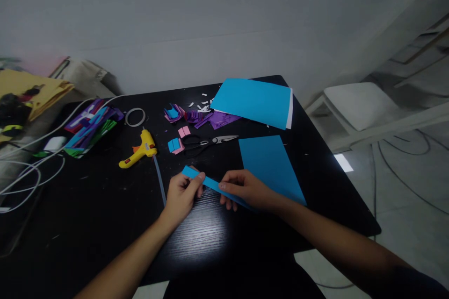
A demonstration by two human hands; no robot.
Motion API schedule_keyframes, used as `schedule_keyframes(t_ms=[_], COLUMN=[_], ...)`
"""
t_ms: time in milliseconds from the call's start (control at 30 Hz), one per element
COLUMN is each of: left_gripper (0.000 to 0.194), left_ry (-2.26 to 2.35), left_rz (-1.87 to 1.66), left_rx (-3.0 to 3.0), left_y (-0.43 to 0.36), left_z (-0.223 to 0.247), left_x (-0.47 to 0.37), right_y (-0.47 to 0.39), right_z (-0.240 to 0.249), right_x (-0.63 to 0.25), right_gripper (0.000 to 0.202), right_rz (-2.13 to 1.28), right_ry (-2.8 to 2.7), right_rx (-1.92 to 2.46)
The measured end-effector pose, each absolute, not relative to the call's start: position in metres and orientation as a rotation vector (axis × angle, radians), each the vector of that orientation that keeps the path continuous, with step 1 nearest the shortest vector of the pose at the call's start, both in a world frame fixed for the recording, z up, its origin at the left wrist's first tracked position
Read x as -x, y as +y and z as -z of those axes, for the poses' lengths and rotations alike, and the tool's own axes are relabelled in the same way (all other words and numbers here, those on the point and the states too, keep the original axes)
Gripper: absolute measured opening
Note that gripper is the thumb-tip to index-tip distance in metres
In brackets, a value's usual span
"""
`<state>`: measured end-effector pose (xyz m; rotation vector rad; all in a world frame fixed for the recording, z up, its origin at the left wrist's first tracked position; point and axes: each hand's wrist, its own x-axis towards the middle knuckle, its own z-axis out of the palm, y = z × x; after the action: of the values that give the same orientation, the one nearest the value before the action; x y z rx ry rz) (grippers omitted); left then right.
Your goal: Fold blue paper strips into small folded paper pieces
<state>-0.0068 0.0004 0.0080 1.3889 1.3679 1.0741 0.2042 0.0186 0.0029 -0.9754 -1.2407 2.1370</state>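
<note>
A narrow strip of blue paper (212, 183) slants between my hands above the black table. My left hand (183, 191) pinches it near its upper left end, thumb on top. Farther down the strip, my right hand (245, 190) grips it between thumb and fingers; part of the strip is hidden there. Beside and under my right forearm lies a blue sheet of paper (271, 159). Scissors (210, 141) with black handles rest just beyond my hands, blades pointing right. Small folded pieces, one blue (173, 145) and one pink (184, 131), sit near the handles.
A yellow glue gun (142, 148) lies left, a glue stick trailing toward my left wrist. Behind are a tape roll (135, 117), folded colored papers (93, 126), purple scraps (224, 119), white snippets and stacked blue sheets (252, 103). White cables (35, 168) cross the left side; a white stool (361, 103) stands right.
</note>
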Motion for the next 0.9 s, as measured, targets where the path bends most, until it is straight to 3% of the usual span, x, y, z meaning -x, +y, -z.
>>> schedule_keyframes(t_ms=[900], left_gripper=[0.048], left_ry=[1.34], left_rz=[-1.03], left_rx=[-1.428], left_y=[0.003], left_z=[-0.0057], left_x=[0.0073], right_y=[0.0184], right_z=[0.0], right_x=[-0.2036], right_gripper=[0.034], right_rz=[-2.138], right_ry=[-1.215], right_rx=[0.975])
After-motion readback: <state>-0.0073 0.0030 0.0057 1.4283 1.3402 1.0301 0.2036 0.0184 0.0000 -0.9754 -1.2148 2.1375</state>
